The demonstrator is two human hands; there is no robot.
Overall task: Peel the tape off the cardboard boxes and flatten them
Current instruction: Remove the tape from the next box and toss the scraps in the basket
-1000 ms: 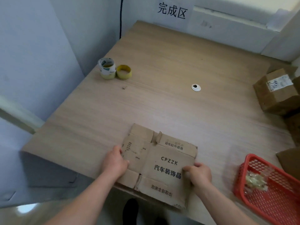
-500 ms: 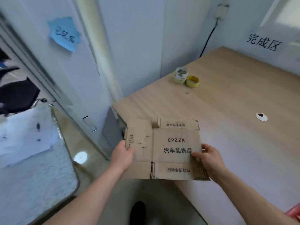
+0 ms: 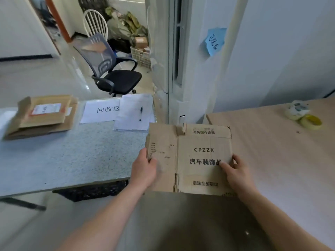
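A flattened brown cardboard box (image 3: 190, 160) printed with black lettering is being held level in the air, between a grey speckled worktop (image 3: 63, 160) and a pale wooden worktop (image 3: 281, 151). Its left edge is being pinched by the left grip (image 3: 145, 169), its right edge by the right grip (image 3: 235, 173), thumbs lying on the printed face.
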